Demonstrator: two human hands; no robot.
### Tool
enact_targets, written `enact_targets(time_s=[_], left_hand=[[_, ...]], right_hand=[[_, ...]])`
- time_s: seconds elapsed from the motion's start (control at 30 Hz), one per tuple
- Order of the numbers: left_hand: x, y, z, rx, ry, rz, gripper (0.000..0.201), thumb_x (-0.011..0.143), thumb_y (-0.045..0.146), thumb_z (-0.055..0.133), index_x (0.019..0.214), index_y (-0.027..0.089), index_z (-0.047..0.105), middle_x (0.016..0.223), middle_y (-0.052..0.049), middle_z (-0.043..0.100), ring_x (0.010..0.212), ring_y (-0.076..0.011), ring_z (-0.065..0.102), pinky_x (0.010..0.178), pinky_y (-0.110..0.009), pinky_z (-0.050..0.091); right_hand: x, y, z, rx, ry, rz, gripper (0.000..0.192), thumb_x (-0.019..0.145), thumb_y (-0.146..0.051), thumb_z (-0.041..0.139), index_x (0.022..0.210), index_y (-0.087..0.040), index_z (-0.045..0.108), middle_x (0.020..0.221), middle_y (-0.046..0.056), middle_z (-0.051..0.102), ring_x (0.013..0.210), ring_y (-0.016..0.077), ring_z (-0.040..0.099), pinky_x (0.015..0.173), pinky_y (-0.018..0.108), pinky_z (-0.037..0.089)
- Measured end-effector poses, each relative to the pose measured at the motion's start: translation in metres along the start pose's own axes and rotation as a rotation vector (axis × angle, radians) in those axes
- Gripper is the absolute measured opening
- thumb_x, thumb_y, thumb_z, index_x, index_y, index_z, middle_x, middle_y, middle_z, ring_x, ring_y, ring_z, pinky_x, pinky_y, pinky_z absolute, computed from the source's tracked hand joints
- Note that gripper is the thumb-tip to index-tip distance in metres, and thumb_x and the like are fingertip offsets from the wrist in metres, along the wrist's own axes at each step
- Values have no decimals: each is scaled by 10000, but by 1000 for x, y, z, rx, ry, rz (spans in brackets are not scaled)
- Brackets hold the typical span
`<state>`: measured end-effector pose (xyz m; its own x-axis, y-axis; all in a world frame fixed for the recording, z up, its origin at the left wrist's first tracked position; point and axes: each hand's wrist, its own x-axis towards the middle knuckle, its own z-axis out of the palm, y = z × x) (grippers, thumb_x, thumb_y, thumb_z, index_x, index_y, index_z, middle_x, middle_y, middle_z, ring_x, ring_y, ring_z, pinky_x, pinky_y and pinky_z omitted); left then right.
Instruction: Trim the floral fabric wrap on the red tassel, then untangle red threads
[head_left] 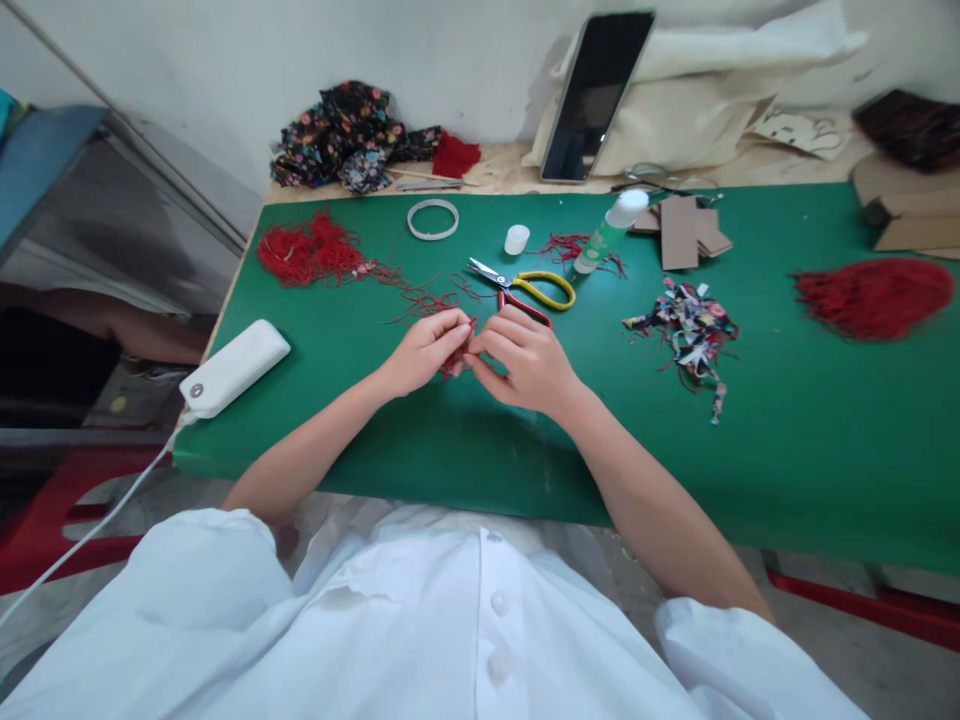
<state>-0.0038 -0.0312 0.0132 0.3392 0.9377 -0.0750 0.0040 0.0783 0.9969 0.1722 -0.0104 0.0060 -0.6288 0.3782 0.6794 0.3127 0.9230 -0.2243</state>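
Observation:
My left hand point(426, 352) and my right hand point(523, 358) meet above the green table mat point(480, 440). Both are closed, fingertips pinching red cord point(453, 368) between them; its exact shape is mostly hidden by the fingers. Just beyond my right hand lie scissors point(544, 288) with one yellow and one red handle, blades spread a little and pointing left. Loose red cords point(429, 303) trail across the mat past my left hand toward a tangled red pile point(311, 250). A small white cap point(517, 239) and a green-labelled glue bottle point(611, 232) stand behind the scissors.
Scraps of patterned cloth point(690, 330) and a red cord bundle point(874, 298) lie to the right. A white power bank point(236, 368) with a cable is at the left edge. At the back are a phone point(598, 95), cardboard pieces point(681, 232), a white ring point(433, 220) and floral fabric point(341, 130).

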Motion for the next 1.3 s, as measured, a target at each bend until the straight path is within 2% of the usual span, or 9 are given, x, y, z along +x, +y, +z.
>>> enact_targets(time_s=[0.13, 0.23, 0.5, 0.87, 1.3], left_hand=[[1, -4, -1, -3, -3, -10, 424, 827, 559, 611, 723, 187, 436, 533, 87, 410, 418, -25, 329, 427, -190, 253], [1, -6, -3, 80, 7, 18, 383, 862, 522, 570, 729, 186, 442, 542, 84, 383, 444, -35, 318, 454, -200, 254], [0, -11, -7, 249, -8, 84, 337, 916, 478, 486, 756, 182, 467, 604, 60, 368, 543, -66, 315, 532, -215, 268], [0, -12, -7, 232, -23, 85, 388, 920, 542, 475, 773, 184, 467, 607, 59, 362, 539, -69, 312, 528, -220, 264], [0, -13, -7, 184, -38, 71, 391, 911, 546, 489, 786, 176, 466, 579, 79, 328, 501, -53, 295, 492, -202, 257]], right_hand=[[-1, 2, 1, -84, 63, 27, 144, 934, -218, 504, 801, -221, 560, 732, 31, 593, 698, 178, 470, 661, 322, 447], [-1, 3, 2, -99, 103, 27, 128, 926, -211, 526, 804, -220, 563, 731, 33, 601, 700, 181, 464, 659, 322, 445], [-3, 5, 3, -79, 84, 108, 165, 947, -276, 525, 797, -221, 566, 711, 30, 573, 732, 190, 493, 687, 334, 440], [-2, 3, 3, -101, 131, 96, 129, 929, -213, 536, 800, -217, 546, 691, 24, 568, 704, 182, 488, 656, 315, 442], [-1, 3, 2, -108, 107, 135, 155, 932, -225, 513, 779, -218, 536, 683, 21, 551, 708, 182, 480, 685, 320, 438]])
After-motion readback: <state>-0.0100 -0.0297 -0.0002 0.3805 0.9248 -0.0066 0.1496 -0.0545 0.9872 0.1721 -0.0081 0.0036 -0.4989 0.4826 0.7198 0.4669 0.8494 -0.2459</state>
